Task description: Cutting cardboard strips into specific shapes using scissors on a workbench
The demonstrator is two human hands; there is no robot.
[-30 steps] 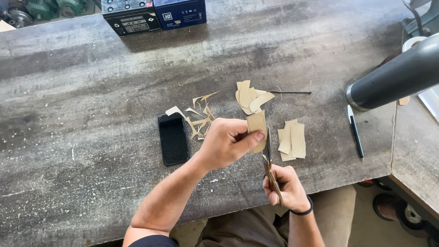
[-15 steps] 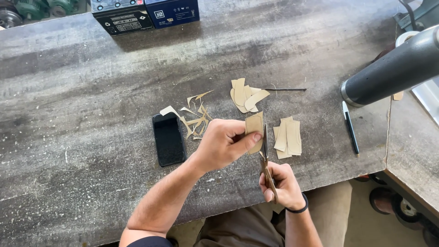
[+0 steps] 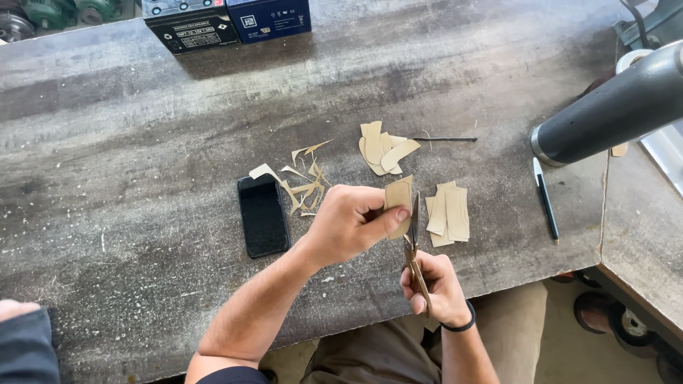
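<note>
Cardboard piece (image 3: 398, 203): tan, flat, roughly rectangular, held near the bench's (image 3: 142, 142) front edge. Left hand (image 3: 348, 224) grip pinches it, thumb on its face. Right hand (image 3: 437, 284) grip is wrapped round scissors (image 3: 414, 249), metal blades upright along the piece's right edge. Cut tan stack (image 3: 448, 213) just right, black phone (image 3: 263, 215) left.

The left hand (image 3: 348, 224) is over the table (image 3: 142, 142) and pinches a card piece (image 3: 398, 206). The scissors (image 3: 415, 249) stand just right of that piece, with the right hand (image 3: 437, 284) below them at the table's near edge. A phone (image 3: 262, 215) lies left of the left hand. Scraps (image 3: 302, 181) lie behind it. A pile of cut pieces (image 3: 380, 148) lies farther back, and a stack (image 3: 448, 213) lies right of the scissors. A pen (image 3: 546, 199) lies far right
</note>
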